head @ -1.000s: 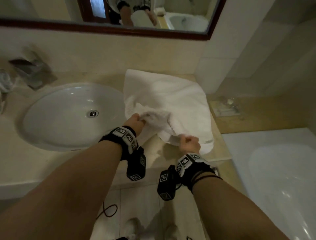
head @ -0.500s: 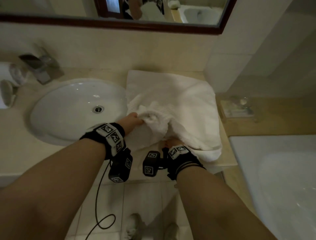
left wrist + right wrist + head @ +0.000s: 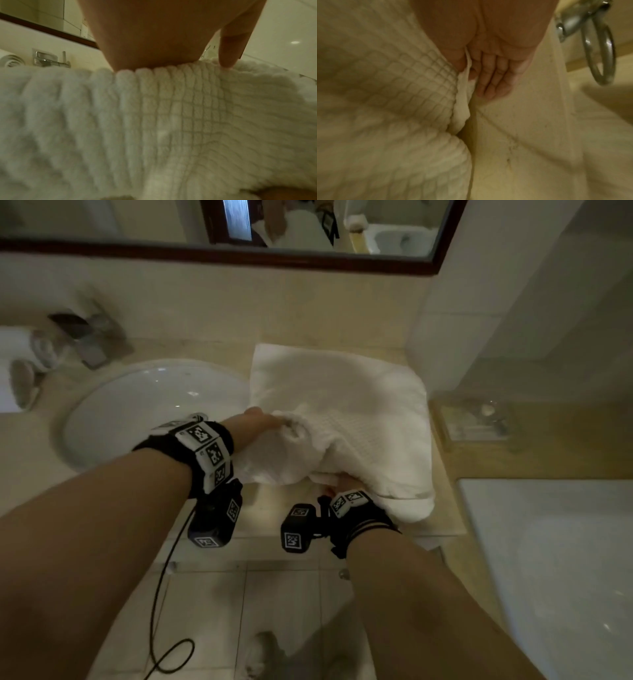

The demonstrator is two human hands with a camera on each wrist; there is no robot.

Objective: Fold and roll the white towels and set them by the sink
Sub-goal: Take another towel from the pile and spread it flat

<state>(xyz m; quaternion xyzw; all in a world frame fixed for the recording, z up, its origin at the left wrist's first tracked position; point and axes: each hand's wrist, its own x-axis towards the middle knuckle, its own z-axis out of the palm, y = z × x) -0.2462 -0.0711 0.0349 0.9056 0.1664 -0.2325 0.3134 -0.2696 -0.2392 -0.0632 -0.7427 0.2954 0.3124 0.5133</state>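
Since the earlier head frames my right hand [image 3: 344, 482] has slid in under the near edge of the white waffle-weave towel [image 3: 346, 419], and the bunched fold by my left hand [image 3: 255, 422] has shifted toward the centre of the frame.

The towel lies mid-frame on the beige stone counter [image 3: 274, 508], just right of the white oval sink [image 3: 144, 412], its lower right corner hanging over the counter's front edge. I judge it soft, limp and light, thick enough to hold a roll but quick to sag; hems and corners look like the surest places to take hold, both hands spread wide.

In the left wrist view the left hand pinches a raised ridge of towel, one finger [image 3: 229, 54] pressing its top. In the right wrist view the right hand's fingers [image 3: 493, 81] lie nearly straight against the counter while the thumb traps the flat hem against them.

I can read no brand or writing; only black-and-white square markers show on the wrist bands [image 3: 205, 446].
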